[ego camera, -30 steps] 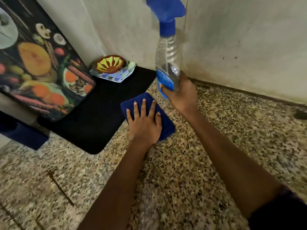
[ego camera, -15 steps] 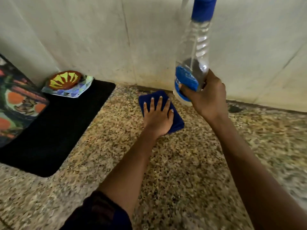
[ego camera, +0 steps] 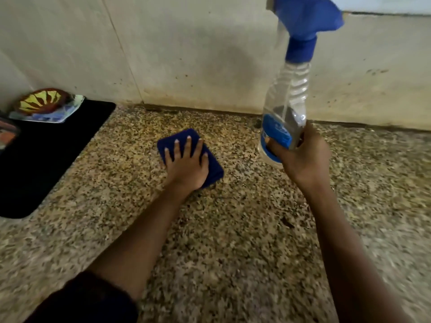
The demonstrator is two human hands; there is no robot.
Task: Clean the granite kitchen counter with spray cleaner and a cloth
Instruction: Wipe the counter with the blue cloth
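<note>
A folded blue cloth (ego camera: 213,170) lies on the speckled granite counter (ego camera: 233,229), a little out from the back wall. My left hand (ego camera: 186,164) presses flat on the cloth with fingers spread and straight. My right hand (ego camera: 303,157) grips the base of a clear spray bottle (ego camera: 289,94) with a blue label and blue trigger head. The bottle is held upright above the counter, to the right of the cloth.
A black mat (ego camera: 46,155) covers the counter at the left. On its far corner sits a patterned tray (ego camera: 53,115) with a brown and yellow bowl (ego camera: 39,102). A pale stained wall (ego camera: 198,54) closes the back.
My left hand has slid the cloth rightward along the counter, away from the black mat. My right hand carried the bottle to the right too, and my view has panned right.
</note>
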